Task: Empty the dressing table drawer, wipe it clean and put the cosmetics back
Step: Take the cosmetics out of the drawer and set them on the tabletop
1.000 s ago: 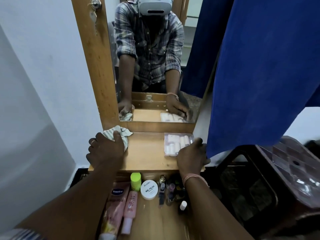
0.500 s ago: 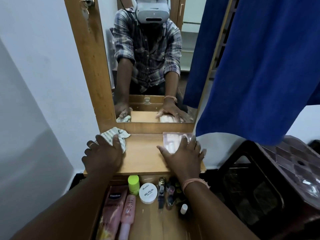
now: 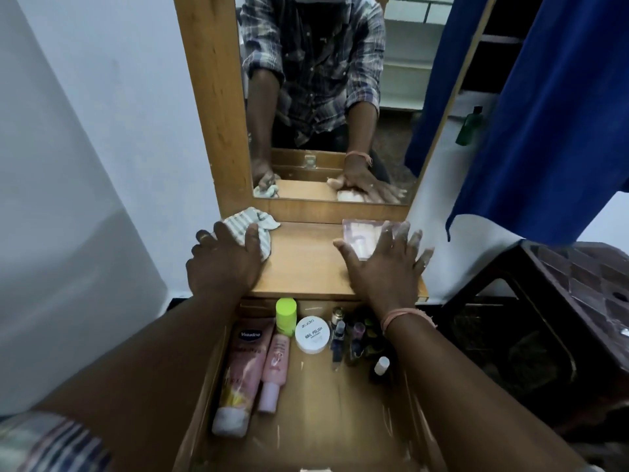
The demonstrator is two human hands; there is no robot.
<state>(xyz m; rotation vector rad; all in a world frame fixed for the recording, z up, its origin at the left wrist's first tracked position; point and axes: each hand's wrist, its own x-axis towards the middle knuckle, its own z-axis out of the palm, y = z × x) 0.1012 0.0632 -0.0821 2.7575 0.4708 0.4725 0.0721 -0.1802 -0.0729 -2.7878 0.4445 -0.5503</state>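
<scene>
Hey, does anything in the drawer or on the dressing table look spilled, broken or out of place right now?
Nothing looks spilled or broken. In the open drawer, the Vaseline tube and the pink bottle lie flat while the small bottles stand. The right hand rests open, its fingertips looking whitish.

cloth [image 3: 253, 223] left on shelf [image 3: 303, 264], packet [image 3: 366, 235] right (cosmetics [image 3: 308, 335] in drawer [image 3: 306, 420] below)

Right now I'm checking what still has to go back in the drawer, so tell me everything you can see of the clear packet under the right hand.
The clear plastic packet lies flat on the wooden dressing table top, at its back right corner against the mirror frame. It is rectangular and glossy, with pale pinkish-white contents too blurred to identify. The right hand rests spread on its near part.
</scene>
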